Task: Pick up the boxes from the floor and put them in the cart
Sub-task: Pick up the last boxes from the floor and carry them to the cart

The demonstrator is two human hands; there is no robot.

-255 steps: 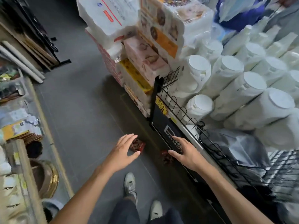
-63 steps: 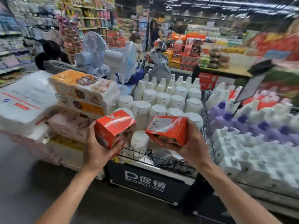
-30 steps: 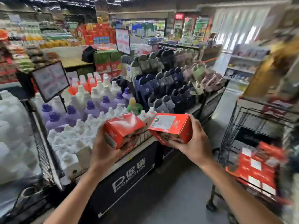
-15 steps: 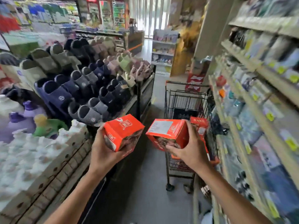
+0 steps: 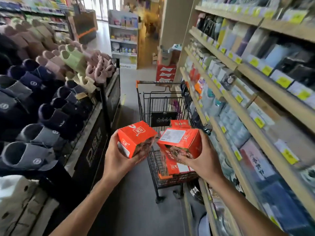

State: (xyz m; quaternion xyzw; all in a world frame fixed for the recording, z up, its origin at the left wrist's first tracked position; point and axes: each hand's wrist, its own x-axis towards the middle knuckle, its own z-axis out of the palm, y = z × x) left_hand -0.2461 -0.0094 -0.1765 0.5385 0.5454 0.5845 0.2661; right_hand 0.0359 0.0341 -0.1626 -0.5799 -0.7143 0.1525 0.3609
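Supermarket aisle, narrow: slipper display (image 5: 42, 99) on the left, shelves (image 5: 247, 99) on the right, dark floor (image 5: 136, 210) between. Ahead stands a wire cart (image 5: 153, 103) against the shelves, red boxes inside (image 5: 172, 165). Left hand (image 5: 117, 159) grips one red box (image 5: 136, 138), corner tilted up; right hand (image 5: 204, 160) grips another (image 5: 179, 142), long axis sideways, at the cart's near rim.

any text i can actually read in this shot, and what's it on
Nothing reads cleanly.
Box in the left hand: white logos with characters, too blurred to read.
Box in the right hand: white barcode label, print too small.
Black promotion panel under the slippers: large pale lettering, seen at an angle, not legible.
Yellow shelf price tags: blurred.
Black plate in the cart: small marks, unreadable.
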